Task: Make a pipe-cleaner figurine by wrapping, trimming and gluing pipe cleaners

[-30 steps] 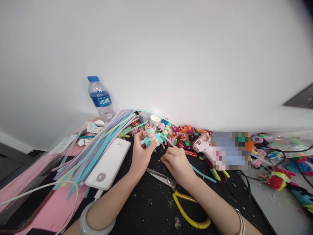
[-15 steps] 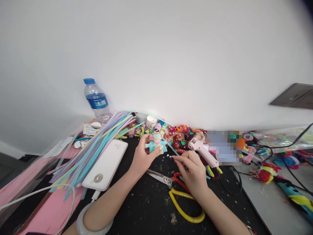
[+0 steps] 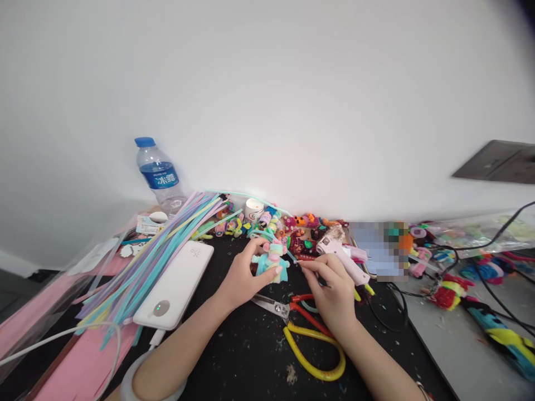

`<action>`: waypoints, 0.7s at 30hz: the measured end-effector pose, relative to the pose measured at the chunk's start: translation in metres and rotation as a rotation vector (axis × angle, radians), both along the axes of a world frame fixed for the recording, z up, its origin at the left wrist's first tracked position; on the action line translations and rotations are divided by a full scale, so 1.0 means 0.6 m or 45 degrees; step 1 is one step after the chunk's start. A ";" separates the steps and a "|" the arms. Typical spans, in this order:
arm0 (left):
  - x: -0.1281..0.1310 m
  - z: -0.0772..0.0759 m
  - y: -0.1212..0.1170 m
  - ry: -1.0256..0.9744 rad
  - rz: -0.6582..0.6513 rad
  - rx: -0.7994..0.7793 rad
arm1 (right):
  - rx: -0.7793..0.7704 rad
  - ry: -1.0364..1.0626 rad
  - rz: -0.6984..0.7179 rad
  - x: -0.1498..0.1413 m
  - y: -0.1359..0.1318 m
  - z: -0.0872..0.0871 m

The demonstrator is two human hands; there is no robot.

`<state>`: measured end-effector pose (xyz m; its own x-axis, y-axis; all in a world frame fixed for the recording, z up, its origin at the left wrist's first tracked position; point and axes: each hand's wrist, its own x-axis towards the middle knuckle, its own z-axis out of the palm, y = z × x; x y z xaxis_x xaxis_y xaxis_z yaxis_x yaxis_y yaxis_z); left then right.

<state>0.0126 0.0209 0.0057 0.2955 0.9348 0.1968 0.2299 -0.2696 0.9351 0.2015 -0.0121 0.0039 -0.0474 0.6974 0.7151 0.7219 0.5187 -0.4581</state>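
A small pastel doll of fuzzy pipe cleaner (image 3: 273, 263), turquoise with pink and yellow parts, is pinched in my left hand (image 3: 242, 275) above the black table. Just to its right, my right hand (image 3: 330, 287) has thumb and forefinger pressed together on a tiny pale bit whose kind is too small to make out; the tips are apart from the doll. Below the hands lie scissors (image 3: 280, 306) with red and yellow handles, partly behind my right hand. A pale pink glue gun (image 3: 340, 253) rests beyond my right hand.
A bundle of pastel pipe cleaners (image 3: 167, 245) and a white power bank (image 3: 178, 284) with a cable lie on the left. A water bottle (image 3: 159, 172) stands by the wall. Several colourful fuzzy figures (image 3: 307, 223) and a paper cup (image 3: 253, 210) line the back. Black cables (image 3: 407, 312) run on the right.
The view has shifted slightly. My left hand has tilted the doll more upright. My right hand still pinches the tiny bit near it.
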 end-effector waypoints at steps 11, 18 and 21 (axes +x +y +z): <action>-0.002 -0.002 -0.001 0.100 0.002 0.014 | 0.005 0.010 -0.006 0.001 0.000 0.000; -0.003 -0.001 -0.001 0.110 -0.010 0.017 | 0.008 0.035 -0.009 0.003 0.002 0.001; -0.002 0.001 -0.001 0.102 -0.018 0.006 | -0.006 0.036 -0.009 0.003 0.002 0.001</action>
